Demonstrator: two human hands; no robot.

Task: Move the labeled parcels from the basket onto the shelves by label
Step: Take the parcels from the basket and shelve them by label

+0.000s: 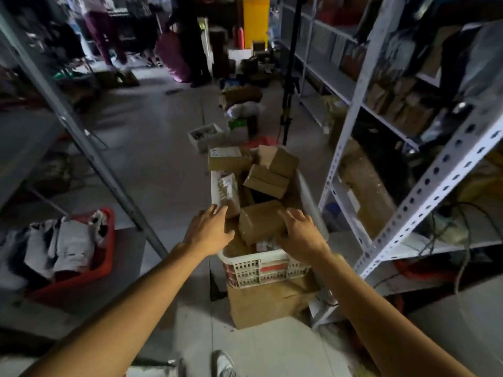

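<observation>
Reaching with both arms down over a white slatted basket [261,263] that is sitting on a cardboard box [268,303] on the floor, between grey shelving on the left and a white perforated shelf rack [424,183] on the right. Hovering the left hand [208,231] at the basket's near left corner, fingers stretched out and relaxed, gripping nothing, fingertips just reaching a paper-wrapped parcel with a printed label [228,193] leaning against the left wall. Laying the right hand [300,235] with spread, lightly bent fingers against the right end of a brown parcel [261,223] lying on top of the pile at the near end of the basket; touching it rather than clasping it, as far as can be told through the blur. Lying directly between the two hands, that brown parcel, nearer to the right one. Farther back in the basket, resting heaped and tilted, several more brown boxes [268,180], one of them showing a white label [224,152] on its top face. Standing off to the lower left, a red crate [104,263] full of grey mailer bags, well apart from both hands.
</observation>
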